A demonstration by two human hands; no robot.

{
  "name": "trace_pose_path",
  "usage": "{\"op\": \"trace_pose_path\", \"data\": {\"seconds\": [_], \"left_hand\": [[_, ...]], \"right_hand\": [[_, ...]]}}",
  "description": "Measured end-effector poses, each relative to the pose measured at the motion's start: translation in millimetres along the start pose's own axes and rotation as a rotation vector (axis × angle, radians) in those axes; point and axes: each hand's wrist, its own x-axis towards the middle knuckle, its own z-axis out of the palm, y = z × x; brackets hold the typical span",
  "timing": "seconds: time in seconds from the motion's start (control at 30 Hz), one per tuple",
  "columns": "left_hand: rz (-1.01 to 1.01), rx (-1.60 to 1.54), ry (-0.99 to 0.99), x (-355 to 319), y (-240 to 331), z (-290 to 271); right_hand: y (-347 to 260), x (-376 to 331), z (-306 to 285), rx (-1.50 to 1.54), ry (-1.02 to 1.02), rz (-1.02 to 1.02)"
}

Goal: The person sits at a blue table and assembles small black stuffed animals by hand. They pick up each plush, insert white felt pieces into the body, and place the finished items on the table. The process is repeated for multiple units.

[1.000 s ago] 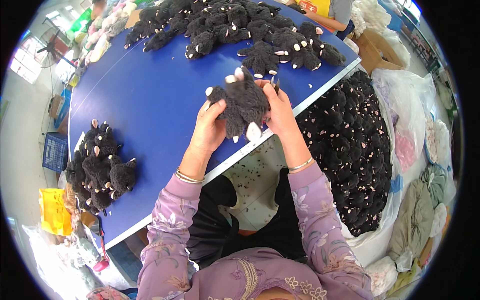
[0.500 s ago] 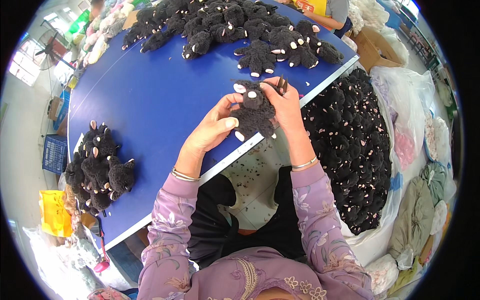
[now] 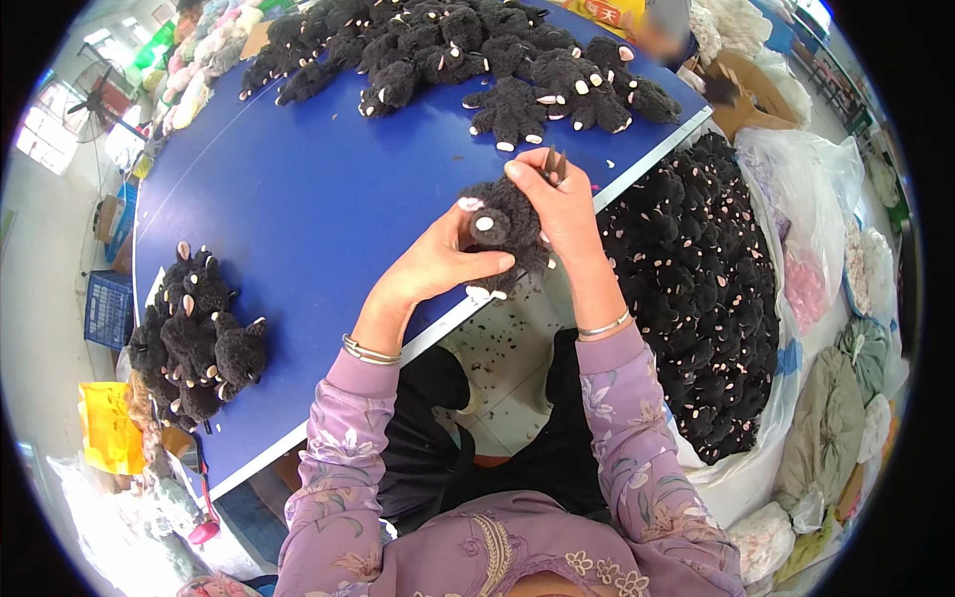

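Note:
A small black plush toy (image 3: 512, 221) with a pale snout and pink-lined ear is held over the table's near edge. My left hand (image 3: 438, 261) is closed round its left side, thumb across the front. My right hand (image 3: 562, 211) is at the toy's right side, thumb and forefinger pinched together just above its top. Whether a thread is between those fingertips is too small to tell. A dark two-pointed tool (image 3: 555, 162), perhaps thread snips, sticks up from my right hand; its handle is hidden in the palm.
Black plush toys (image 3: 398, 85) are heaped along the far side of the blue table (image 3: 298, 209). A smaller pile (image 3: 194, 338) sits at the left. Right of the table, a large plastic-lined heap (image 3: 696, 308) holds similar toys. A person (image 3: 662, 35) is across the table.
The toy has turned and tilted in my left hand, its snout now lower and facing left. My right thumb and forefinger have lifted off its head. The person opposite has leaned forward.

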Motion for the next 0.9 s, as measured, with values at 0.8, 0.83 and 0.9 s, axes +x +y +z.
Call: {"op": "trace_pose_path", "data": {"seconds": [0.8, 0.83, 0.9], "left_hand": [[0.262, -0.419, 0.543, -34, -24, -35], [0.259, -0.396, 0.515, -27, -27, -31], [0.236, -0.313, 0.549, -18, -28, -23]], "right_hand": [[15, -9, 12, -0.048, -0.345, 0.029], [21, -15, 22, 0.075, -0.317, -0.043], [24, -18, 25, -0.032, -0.258, -0.025]]}}
